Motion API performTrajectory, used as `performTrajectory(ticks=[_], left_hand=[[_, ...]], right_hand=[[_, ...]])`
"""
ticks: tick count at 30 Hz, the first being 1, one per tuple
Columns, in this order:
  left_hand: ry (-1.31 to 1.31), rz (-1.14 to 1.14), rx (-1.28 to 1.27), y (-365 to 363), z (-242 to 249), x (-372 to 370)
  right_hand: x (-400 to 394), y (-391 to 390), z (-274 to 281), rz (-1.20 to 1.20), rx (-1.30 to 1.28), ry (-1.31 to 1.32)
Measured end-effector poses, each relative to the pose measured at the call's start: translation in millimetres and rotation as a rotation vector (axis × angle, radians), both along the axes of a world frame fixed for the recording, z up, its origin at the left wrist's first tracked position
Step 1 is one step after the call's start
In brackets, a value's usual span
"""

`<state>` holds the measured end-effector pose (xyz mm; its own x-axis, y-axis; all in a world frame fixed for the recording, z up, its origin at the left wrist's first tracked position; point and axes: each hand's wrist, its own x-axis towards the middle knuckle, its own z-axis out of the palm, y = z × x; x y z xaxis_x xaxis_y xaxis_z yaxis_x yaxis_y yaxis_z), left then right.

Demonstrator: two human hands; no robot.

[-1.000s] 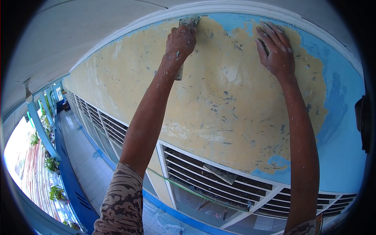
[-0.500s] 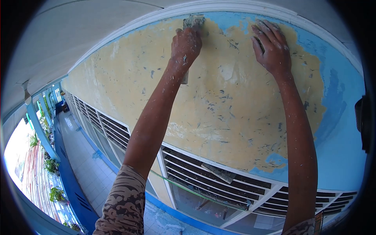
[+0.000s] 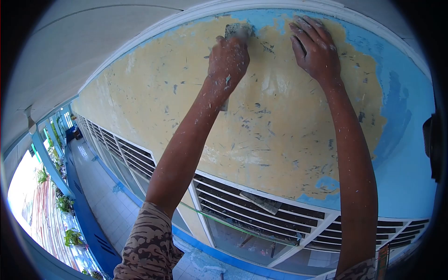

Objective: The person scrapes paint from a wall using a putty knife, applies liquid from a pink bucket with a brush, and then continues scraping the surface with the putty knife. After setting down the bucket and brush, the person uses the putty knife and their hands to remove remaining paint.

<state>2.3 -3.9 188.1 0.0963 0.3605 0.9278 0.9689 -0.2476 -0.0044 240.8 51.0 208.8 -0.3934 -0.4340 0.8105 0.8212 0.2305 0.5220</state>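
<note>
My left hand is closed around a scraper with a wide, paint-crusted blade. The blade lies against the upper wall, near the edge of the blue paint, and the handle's end shows below my wrist. Most of the grip is hidden by my fingers. My right hand rests on the wall to the right, fingers stretched out and smeared with pale residue. Between and below both hands, the wall is a scraped yellowish surface with dark nicks, bordered by blue paint at the top and right.
White louvered windows run under the wall, with a flat board-like piece lying across the slats. A white moulding edges the ceiling. At left, a tiled walkway runs beside a blue railing wall with potted plants.
The left hand and scraper have shifted right and slightly down along the wall. My right hand stays at about the same spot on the wall, while the whole view has moved slightly.
</note>
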Motion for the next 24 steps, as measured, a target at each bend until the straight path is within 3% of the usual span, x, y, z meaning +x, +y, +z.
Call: performTrajectory(ticks=[3,9,12,16,22,24], left_hand=[[-0.064,-0.024,0.045,5,-13,4],[-0.209,-0.030,0.042,18,17,5],[-0.098,-0.087,0.113,22,-9,4],[-0.182,-0.034,0.157,37,34,-5],[-0.018,-0.068,0.153,19,-9,0],[-0.115,-0.061,0.140,29,15,-9]], right_hand=[[0,0,1,0.007,0.001,0.003],[0,-3,0,0.000,-0.001,0.002],[2,-3,0,-0.005,-0.001,0.004],[-3,-2,3,-0.013,-0.001,-0.009],[3,4,1,0.009,-0.001,0.017],[-2,7,1,0.026,0.001,0.006]])
